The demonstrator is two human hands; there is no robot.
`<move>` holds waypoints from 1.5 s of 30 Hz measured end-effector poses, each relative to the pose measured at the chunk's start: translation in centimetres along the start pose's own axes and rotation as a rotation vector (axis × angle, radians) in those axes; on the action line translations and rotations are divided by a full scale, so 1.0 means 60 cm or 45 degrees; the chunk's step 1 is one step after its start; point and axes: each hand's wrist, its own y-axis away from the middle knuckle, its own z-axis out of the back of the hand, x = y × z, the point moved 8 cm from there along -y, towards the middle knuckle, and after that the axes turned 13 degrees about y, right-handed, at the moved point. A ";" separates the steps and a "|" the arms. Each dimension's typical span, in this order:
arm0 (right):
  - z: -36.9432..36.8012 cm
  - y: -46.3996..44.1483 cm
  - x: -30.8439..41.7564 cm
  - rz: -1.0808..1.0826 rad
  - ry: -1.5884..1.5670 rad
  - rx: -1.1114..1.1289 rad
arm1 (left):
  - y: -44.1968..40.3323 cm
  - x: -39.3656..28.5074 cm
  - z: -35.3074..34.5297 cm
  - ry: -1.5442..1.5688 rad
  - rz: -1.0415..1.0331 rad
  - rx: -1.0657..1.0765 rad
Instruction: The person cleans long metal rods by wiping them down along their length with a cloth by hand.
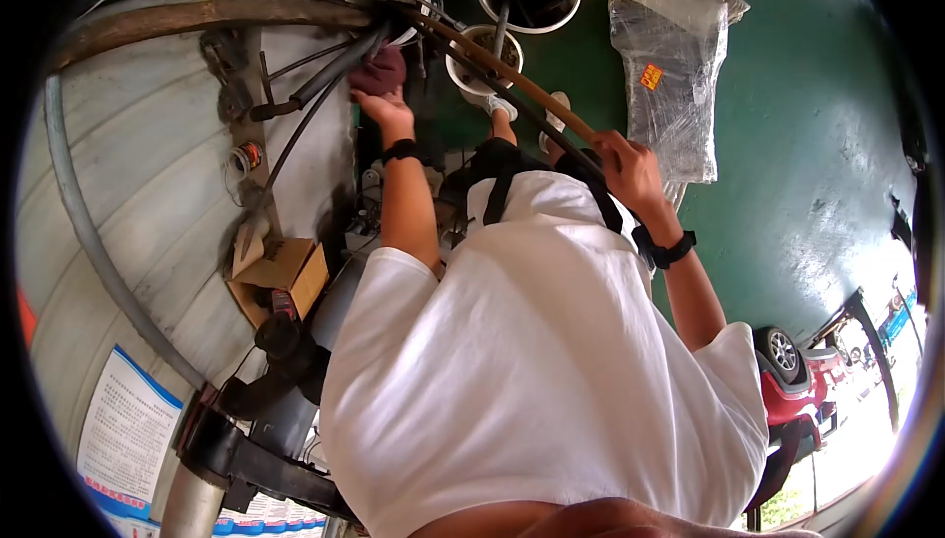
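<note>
My right hand (pixel 632 176) is wrapped round a long wooden pole (pixel 536 93), which slants up and left toward a cluster of bars and tools. A dark rod (pixel 549 128) runs alongside the pole. At the left, my left hand (pixel 386 110) holds a bunched maroon cloth (pixel 380 71), its fingers partly hidden by the fabric. Just above the cloth, dark pipes and bars crowd together over a white bucket (pixel 429 21). Where the pole's far end meets this cluster, I cannot make out what it touches.
Two more buckets, one large (pixel 578 8) and one small (pixel 453 80), stand ahead with things inside. A plastic-wrapped panel (pixel 669 85) lies on the green floor (pixel 787 144). An open cardboard box (pixel 281 277) sits at left, near a thick curved wooden bar (pixel 197 21).
</note>
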 end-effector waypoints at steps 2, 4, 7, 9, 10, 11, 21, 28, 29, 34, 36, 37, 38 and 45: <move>0.002 0.000 0.000 0.015 0.009 -0.060 | -0.022 -0.045 -0.027 0.024 -0.044 0.037; -0.004 0.002 -0.005 -0.029 0.033 -0.039 | -0.043 -0.052 -0.067 -0.144 0.073 0.328; 0.001 -0.008 0.024 -0.019 0.068 -0.059 | -0.064 -0.033 -0.062 -0.370 0.290 0.164; 0.012 -0.026 0.065 0.020 0.079 -0.103 | -0.052 -0.034 -0.072 -0.333 0.384 0.162; 0.020 -0.037 0.090 0.028 0.067 -0.112 | -0.049 -0.031 -0.066 -0.366 0.448 0.106; 0.029 -0.051 0.114 0.038 0.057 -0.121 | -0.044 -0.025 -0.060 -0.396 0.513 0.051; 0.113 -0.194 0.260 0.085 0.163 -0.219 | 0.033 -0.078 -0.063 -0.793 -0.180 0.129; 0.101 -0.186 0.234 0.000 0.101 -0.119 | -0.014 -0.046 -0.076 -1.144 -0.702 0.301; 0.101 -0.184 0.235 0.010 0.107 -0.115 | -0.025 -0.043 -0.076 -1.136 -0.703 0.291; 0.101 -0.188 0.241 0.034 0.073 -0.106 | -0.089 0.015 -0.072 -1.048 -0.535 0.548; 0.102 -0.189 0.238 0.019 0.076 -0.068 | -0.121 0.037 -0.052 -0.976 -0.407 0.530; 0.102 -0.190 0.238 -0.001 0.046 -0.073 | -0.140 0.052 -0.041 -0.910 -0.285 0.523; 0.103 -0.191 0.239 0.005 0.055 -0.073 | -0.154 0.057 -0.031 -0.906 -0.283 0.509; 0.101 -0.199 0.241 0.098 0.083 -0.107 | -0.223 0.058 -0.037 -1.264 -0.614 0.627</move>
